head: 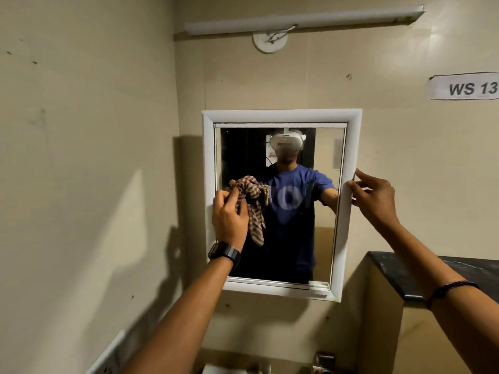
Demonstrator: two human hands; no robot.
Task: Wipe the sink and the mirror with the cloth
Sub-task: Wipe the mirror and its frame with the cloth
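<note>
A mirror with a white frame hangs on the beige wall ahead of me. My left hand, with a black watch on the wrist, grips a bunched checked cloth against the left side of the glass; one end of the cloth hangs down. My right hand holds the right edge of the frame with its fingers and thumb. The glass shows a reflection of a person in a blue shirt with a headset. Only a sliver of the sink and a tap shows at the bottom edge.
A dark countertop juts out at the lower right, under my right forearm. A tube light is mounted above the mirror. A paper label "WS 13" is stuck on the wall at the right.
</note>
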